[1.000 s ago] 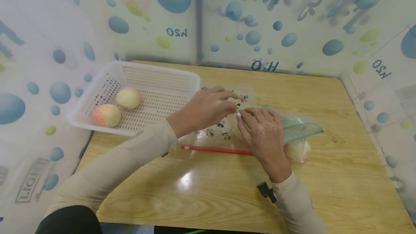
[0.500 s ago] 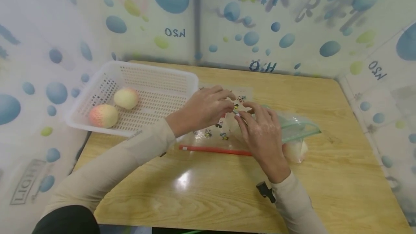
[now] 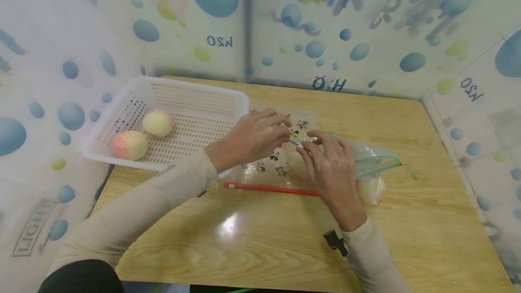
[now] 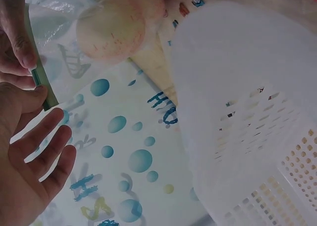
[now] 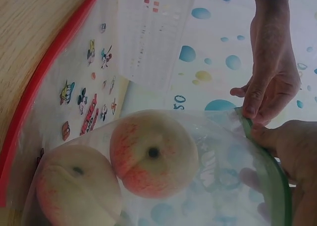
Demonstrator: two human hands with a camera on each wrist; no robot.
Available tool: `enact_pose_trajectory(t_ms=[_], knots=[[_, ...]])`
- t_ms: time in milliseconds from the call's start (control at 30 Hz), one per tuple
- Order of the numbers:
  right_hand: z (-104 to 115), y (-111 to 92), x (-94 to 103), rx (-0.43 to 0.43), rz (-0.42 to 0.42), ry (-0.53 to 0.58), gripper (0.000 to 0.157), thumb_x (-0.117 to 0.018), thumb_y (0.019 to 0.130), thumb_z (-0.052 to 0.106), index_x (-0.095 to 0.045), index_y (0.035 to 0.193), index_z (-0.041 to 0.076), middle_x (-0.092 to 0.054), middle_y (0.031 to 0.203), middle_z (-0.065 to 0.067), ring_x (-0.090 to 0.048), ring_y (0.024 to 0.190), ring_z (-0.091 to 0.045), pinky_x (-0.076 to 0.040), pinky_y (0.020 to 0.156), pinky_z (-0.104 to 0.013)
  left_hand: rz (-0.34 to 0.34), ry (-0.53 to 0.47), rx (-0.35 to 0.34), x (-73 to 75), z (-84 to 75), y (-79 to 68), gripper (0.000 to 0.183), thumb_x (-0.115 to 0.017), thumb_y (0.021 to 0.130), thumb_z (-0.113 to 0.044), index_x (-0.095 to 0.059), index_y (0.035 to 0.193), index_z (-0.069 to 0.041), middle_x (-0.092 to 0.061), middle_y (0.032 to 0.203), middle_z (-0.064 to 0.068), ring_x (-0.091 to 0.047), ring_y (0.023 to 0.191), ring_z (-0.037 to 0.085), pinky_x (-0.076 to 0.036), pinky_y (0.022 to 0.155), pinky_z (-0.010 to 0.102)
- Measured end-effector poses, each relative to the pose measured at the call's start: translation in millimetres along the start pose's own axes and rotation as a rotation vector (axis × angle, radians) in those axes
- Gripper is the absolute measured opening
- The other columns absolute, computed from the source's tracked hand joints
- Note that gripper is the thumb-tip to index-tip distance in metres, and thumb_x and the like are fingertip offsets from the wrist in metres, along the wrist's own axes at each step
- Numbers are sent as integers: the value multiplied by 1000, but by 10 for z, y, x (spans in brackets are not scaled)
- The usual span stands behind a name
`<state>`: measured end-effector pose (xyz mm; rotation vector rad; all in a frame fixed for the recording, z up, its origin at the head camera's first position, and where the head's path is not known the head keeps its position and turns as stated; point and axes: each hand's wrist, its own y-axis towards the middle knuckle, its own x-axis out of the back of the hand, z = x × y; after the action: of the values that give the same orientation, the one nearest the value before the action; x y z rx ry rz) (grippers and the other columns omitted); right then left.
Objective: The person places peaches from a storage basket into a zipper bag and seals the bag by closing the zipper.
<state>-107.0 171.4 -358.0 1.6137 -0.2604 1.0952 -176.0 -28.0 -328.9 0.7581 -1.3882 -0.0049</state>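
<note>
A clear zip bag [image 5: 213, 156] with a green closure strip [image 5: 277, 179] is held up between both hands. Two peaches [image 5: 153, 154] with red blush lie inside it. My left hand [image 3: 258, 134] pinches the end of the strip between thumb and index finger, its other fingers spread in the left wrist view. Beside it, my right hand [image 3: 331, 166] pinches the strip at a small white piece [image 3: 300, 145], which looks like a slider. In the head view the right hand hides part of the bag.
Flat on the wooden table [image 3: 260, 238] lies another clear bag [image 3: 264, 173] with cartoon prints and a red closure strip [image 3: 270, 188]. At the left stands a white perforated basket [image 3: 195, 89], holding two peaches [image 3: 130, 145]. Printed sheeting [image 3: 285, 35] surrounds the table.
The right hand and the white piece have shifted slightly right, so a little more of the green strip shows between the hands. The left hand keeps its grip on the strip's end.
</note>
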Motion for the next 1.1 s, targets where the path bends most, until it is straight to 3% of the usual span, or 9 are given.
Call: enact_pose_trajectory(t_ms=[333,700,1100], knots=[[-26,-31,27,-7,15,10,25,-63,85,27,-70,96,5,-57,113,-10,-57,92,-24,-37,88,-45,12,-43,22,-10,19,-34,14,-63,84,-19,-68,95,-11,-60,108,1,-51,95,14,-45,77,23],[-60,-51,38,-6,5,30,25,-65,84,25,-70,97,5,-57,111,-10,-57,92,-24,-36,88,-46,65,-21,38,1,39,-60,14,-61,87,-21,-68,96,-14,-59,112,1,-49,103,16,-44,84,27],[-67,-56,17,-7,-9,26,23,-65,83,25,-70,92,4,-58,110,-10,-56,93,-25,-36,87,-46,97,-11,65,14,48,-112,11,-61,86,-17,-67,94,-13,-59,110,2,-49,100,16,-44,83,26]])
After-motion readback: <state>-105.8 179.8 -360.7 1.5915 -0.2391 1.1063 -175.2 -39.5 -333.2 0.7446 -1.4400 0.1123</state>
